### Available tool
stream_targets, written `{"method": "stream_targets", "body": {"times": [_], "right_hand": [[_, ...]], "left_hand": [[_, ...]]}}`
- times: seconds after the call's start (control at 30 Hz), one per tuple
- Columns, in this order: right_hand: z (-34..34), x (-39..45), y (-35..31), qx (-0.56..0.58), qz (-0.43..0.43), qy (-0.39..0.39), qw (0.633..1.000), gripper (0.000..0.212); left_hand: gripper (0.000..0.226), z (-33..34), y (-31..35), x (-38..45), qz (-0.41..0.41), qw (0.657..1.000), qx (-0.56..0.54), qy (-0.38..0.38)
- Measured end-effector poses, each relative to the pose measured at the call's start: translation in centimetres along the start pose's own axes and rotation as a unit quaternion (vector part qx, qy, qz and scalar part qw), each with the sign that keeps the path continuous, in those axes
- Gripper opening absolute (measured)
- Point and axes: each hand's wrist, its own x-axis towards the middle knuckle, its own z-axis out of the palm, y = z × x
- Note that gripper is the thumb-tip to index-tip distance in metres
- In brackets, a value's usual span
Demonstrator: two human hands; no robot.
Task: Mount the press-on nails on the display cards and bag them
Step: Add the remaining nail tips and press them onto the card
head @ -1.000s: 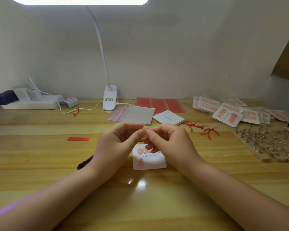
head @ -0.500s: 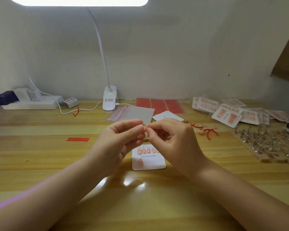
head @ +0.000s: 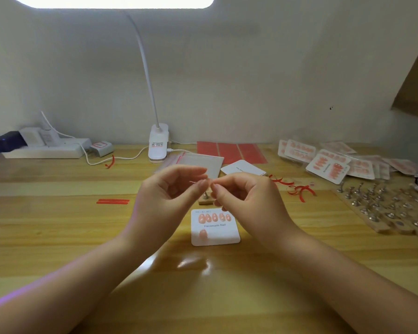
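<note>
Left hand (head: 171, 189) and right hand (head: 241, 196) pinch a small, indistinct item together above the display card (head: 215, 227); advise seating it squarely in the lower row.

The surface (head: 58, 237) lies free at 9 o'clock of the card (head: 215, 233), with only red strips (head: 113, 201) there. At 3 o'clock a wooden board with metal stands (head: 381, 208) blocks the way; at 12 o'clock bags (head: 198, 162) lie.

Bare forearms (head: 348, 280), seemingly sleeveless
</note>
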Motion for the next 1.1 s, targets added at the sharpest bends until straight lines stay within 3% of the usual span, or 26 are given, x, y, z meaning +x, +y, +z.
{"method": "stream_targets", "body": {"times": [0.17,0.27,0.4,0.6,0.77,0.87,1.1], "right_hand": [[0.1,-0.2,0.0,-0.03,0.001,-0.007,1.0,0.012],[0.3,0.1,-0.3,0.055,0.089,-0.008,0.994,0.016],[0.1,0.5,-0.9,0.186,0.197,-0.057,0.961,0.039],[0.2,0.6,-0.1,0.215,0.208,-0.089,0.95,0.024],[0.2,0.7,0.3,0.271,0.228,-0.105,0.929,0.017],[-0.1,0.8,0.5,0.233,0.214,-0.117,0.941,0.012],[-1.2,1.1,0.1,0.074,0.129,-0.11,0.983,0.028]], "left_hand": [[0.031,0.0,-0.2,-0.3,0.09,0.992,0.085,0.001],[0.032,-0.2,-0.2,-0.2,0.112,0.986,0.117,0.029],[0.032,-0.4,-0.4,-0.1,0.143,0.975,0.166,0.045],[0.024,-0.2,-0.8,-0.3,0.161,0.976,0.149,-0.005],[0.033,-0.2,-0.9,-0.3,0.131,0.986,0.103,-0.023],[0.035,-0.3,-0.9,-0.2,0.093,0.992,0.076,-0.03],[0.037,-0.5,-1.2,-0.2,0.099,0.985,0.126,-0.072]]}}
